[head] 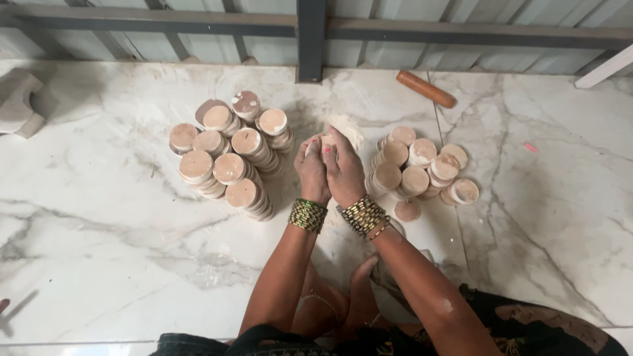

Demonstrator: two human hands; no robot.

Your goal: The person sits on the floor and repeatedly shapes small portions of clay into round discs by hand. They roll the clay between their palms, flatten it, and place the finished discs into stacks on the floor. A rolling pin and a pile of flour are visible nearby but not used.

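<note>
My left hand [311, 170] and my right hand [343, 170] are pressed together over the marble floor, both closed around a small pale wooden disc [324, 142] that shows between the fingertips. Green and gold bangles ring both wrists. To the left stand several tall stacks of round wooden discs [231, 155]. On the right sit shorter stacks of the same discs [419, 168], with one loose disc [407, 211] lying flat near my right wrist. A patch of pale dust [348, 126] lies just beyond my fingers.
A brown wooden rod [426, 88] lies near the far wall. A dark metal post [310, 39] rises from the floor at the back. A pale shaped block [18, 102] sits at the far left. My foot [361, 290] rests below my arms.
</note>
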